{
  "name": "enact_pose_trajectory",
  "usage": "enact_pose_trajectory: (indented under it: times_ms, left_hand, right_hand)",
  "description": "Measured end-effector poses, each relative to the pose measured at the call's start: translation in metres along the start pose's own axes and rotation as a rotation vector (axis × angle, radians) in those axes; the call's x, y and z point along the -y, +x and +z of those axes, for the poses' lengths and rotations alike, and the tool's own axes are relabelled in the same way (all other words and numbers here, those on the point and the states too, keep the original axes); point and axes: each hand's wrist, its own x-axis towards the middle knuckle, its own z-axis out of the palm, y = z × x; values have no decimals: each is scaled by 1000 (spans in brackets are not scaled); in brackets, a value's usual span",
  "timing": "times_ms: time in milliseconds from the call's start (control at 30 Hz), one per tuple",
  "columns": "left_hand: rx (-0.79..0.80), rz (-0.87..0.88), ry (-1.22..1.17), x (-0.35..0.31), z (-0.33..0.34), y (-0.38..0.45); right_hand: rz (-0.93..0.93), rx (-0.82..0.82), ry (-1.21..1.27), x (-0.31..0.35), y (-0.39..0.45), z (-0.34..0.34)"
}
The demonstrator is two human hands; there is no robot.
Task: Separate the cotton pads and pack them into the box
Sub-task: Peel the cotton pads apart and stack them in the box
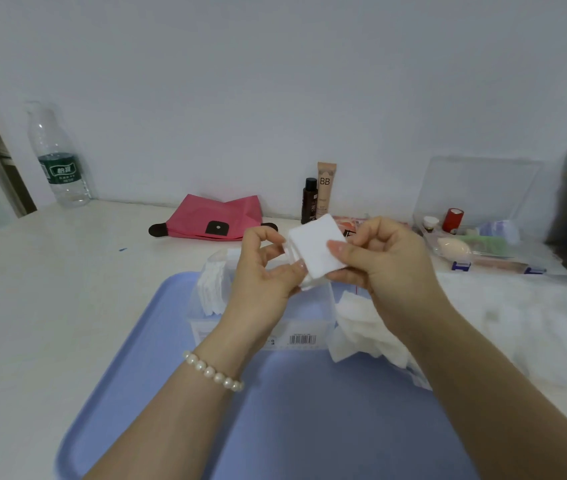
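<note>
A small stack of square white cotton pads (315, 249) is held up above the clear plastic box (306, 311), between both hands. The right hand (384, 259) pinches the stack's right edge, thumb on the front face and fingers curled behind. The left hand (263, 271) takes the left and lower edge, thumb and fingertips (301, 265) nipping what looks like the nearest layers. This reads as the separating step: one pad is being teased off the stack, with packing to follow.

The box sits on a blue tray (157, 341) on the white table (50, 271), directly under the hands. A row of pads (212, 289) already stands on edge at its left end, so the work seems partly done. A loose heap of unsorted pads (361, 327) lies on the tray just beside the box's right wall.

Next, the peeled pad likely needs a light, even pull so it comes away whole, then lowering on edge against the standing row
</note>
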Motion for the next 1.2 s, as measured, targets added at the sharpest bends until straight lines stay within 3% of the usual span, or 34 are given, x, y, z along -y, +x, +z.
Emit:
enact_pose_trajectory:
  times_ms: [400,767,900,1067,1200]
  left_hand:
    - [2,-47,-47,1,0,2]
    - [-16,-125,-180,-3,2,4]
    - [-62,-129,-16,0,1,3]
    - [-55,-140,13,3,-8,8]
    - [88,-107,51,-6,-8,7]
  right_hand:
    - [-174,-166,-172,-20,-3,9]
    - [-214,-166,-256,-28,-3,8]
    - [-185,-116,-321,-29,-4,10]
    - [-87,-48,-518,-20,3,3]
    - [0,227,-554,8,13,-2]
